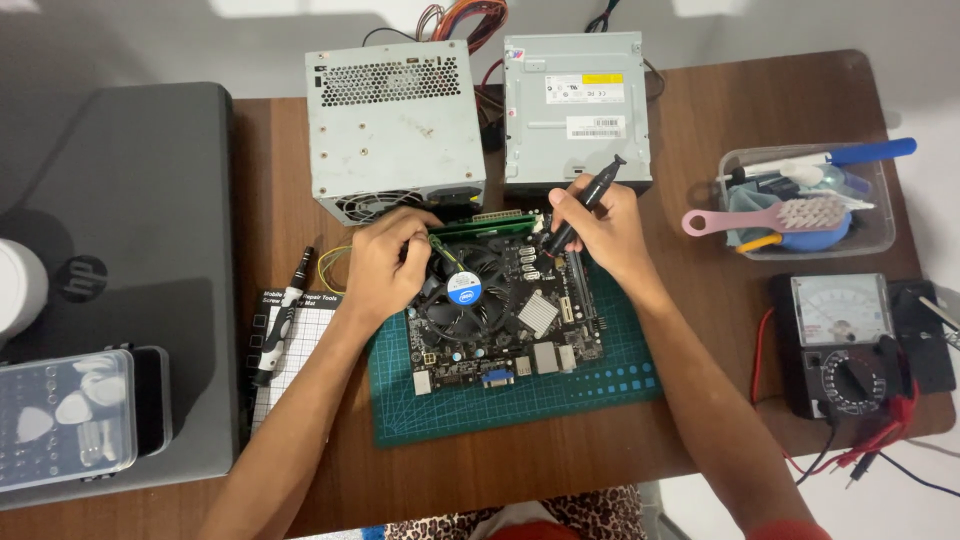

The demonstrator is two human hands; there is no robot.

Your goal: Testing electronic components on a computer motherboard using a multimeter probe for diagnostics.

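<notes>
A computer motherboard [520, 335] with a round black cooler fan [463, 290] lies on a green cutting mat [600, 385]. My left hand [385, 262] rests on the board's top left corner, fingers curled at the edge of the fan near a green memory stick [490, 224]. My right hand [600, 225] holds a black pen-shaped tool [585, 200] tilted, its tip down on the board's upper edge right of the fan.
A grey power supply [395, 125] and a metal optical drive [577, 110] stand behind the board. A black screwdriver [283, 318] lies on a white grid mat [295, 350]. A closed laptop [120, 250], a clear parts box [65, 420], a tool tub [805, 205] and an analogue multimeter [845, 345] flank the mat.
</notes>
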